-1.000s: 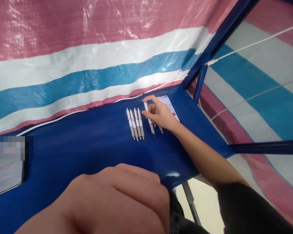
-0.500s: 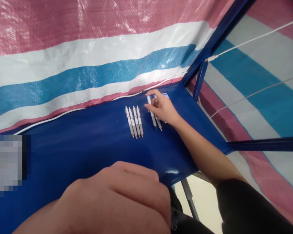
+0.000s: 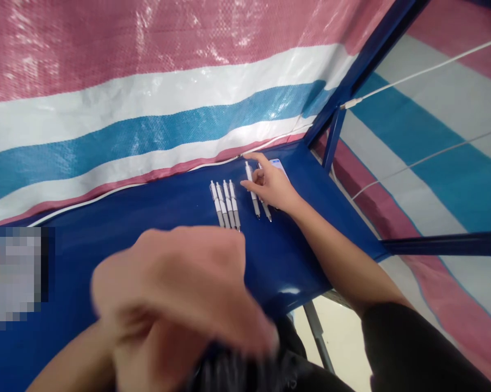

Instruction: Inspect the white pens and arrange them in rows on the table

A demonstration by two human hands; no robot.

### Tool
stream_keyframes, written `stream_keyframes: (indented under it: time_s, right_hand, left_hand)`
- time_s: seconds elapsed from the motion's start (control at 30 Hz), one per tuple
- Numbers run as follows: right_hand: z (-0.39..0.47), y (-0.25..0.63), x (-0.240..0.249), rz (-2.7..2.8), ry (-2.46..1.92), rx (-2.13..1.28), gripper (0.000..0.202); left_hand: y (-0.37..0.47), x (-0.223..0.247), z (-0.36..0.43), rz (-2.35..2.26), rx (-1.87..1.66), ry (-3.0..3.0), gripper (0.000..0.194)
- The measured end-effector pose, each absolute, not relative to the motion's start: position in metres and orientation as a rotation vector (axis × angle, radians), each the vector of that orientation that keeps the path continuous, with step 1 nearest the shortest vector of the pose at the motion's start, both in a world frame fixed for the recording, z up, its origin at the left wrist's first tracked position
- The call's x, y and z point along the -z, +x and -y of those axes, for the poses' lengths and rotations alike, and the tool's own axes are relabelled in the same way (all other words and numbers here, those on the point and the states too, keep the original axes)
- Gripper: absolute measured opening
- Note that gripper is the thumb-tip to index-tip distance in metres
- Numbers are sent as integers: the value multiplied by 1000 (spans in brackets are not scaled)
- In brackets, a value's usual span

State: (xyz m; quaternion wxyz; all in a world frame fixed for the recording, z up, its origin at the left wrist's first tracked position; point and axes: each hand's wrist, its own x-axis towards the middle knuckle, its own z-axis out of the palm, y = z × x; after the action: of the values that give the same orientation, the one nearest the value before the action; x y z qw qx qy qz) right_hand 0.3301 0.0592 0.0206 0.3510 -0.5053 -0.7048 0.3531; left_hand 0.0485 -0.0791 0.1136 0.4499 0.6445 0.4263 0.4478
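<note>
A row of several white pens with grey grips [image 3: 225, 204] lies side by side on the blue table. To their right lie two similar pens, a left one [image 3: 252, 193] and a right one [image 3: 265, 211]. My right hand [image 3: 272, 185] is over these two, thumb and index finger spread apart around the left pen's upper part; its other fingers are curled and partly cover the right pen. Large and blurred in the foreground, my left hand [image 3: 176, 277] is raised above the table with bent fingers, hiding the row's lower tips. Whether it holds anything is unclear.
A phone-like object [image 3: 280, 166] lies partly behind my right hand. Striped sheeting [image 3: 147, 130] rises behind the blue table [image 3: 167, 201], with a white cable [image 3: 86, 201] along the back edge. Blue frame bars [image 3: 331, 136] stand at the right. A pixelated patch covers the left side.
My left hand has turned and come up into view over the row's tips. The left pen under my right hand has shifted slightly left, away from its neighbour.
</note>
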Motion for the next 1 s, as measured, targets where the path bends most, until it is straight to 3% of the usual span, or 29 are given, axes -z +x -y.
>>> stream_keyframes:
  time_s: [0.17,0.33,0.4,0.57,0.73,1.0]
  right_hand:
    - [-60,331,-20,1810,-1307,-910,37]
    - [-59,330,-27,1826,-1333,-942,35]
    - [-58,331,-31,1828,-1365,-989,34]
    - [-59,336,-33,1780,-1412,-1107,58]
    - [-64,337,-27,1795,-1386,-1091,32]
    - [-66,339,-23,1892,-1371,-974,35]
  left_hand:
    - [95,-109,8,-1074,-1125,1727,22]
    - [111,-71,-62,-1400,-548,2177,9]
    - [118,-59,-77,-1572,-386,2286,14]
    - [138,-47,-85,-1699,-210,2404,27]
    - [142,-41,-87,-1661,-235,2431,18]
    - [149,-53,-87,-1596,122,2588,29]
